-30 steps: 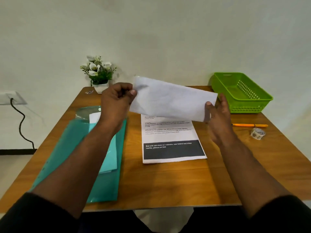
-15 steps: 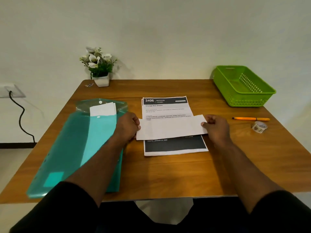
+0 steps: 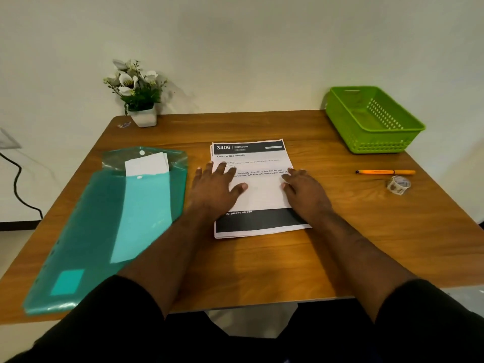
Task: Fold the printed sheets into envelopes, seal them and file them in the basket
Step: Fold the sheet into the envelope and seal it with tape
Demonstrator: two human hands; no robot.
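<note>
A folded white sheet [image 3: 262, 191] lies flat across the middle of a stack of printed sheets [image 3: 251, 155] at the table's centre. My left hand [image 3: 216, 186] presses its left end with straight, spread fingers. My right hand [image 3: 305, 189] presses its right end, palm down. The green basket [image 3: 372, 142] stands at the back right, with nothing visible in it. A roll of patterned tape [image 3: 398, 184] and an orange pen [image 3: 385, 172] lie to the right of the sheets.
A teal plastic folder [image 3: 104, 226] with white paper sticking out of its top lies on the left of the wooden table [image 3: 262, 263]. A small potted flower [image 3: 138, 93] stands at the back left. A black cable [image 3: 18, 187] hangs by the wall.
The folded sheet came down from the air onto the printed stack. Both hands let go of its ends and now lie flat on it.
</note>
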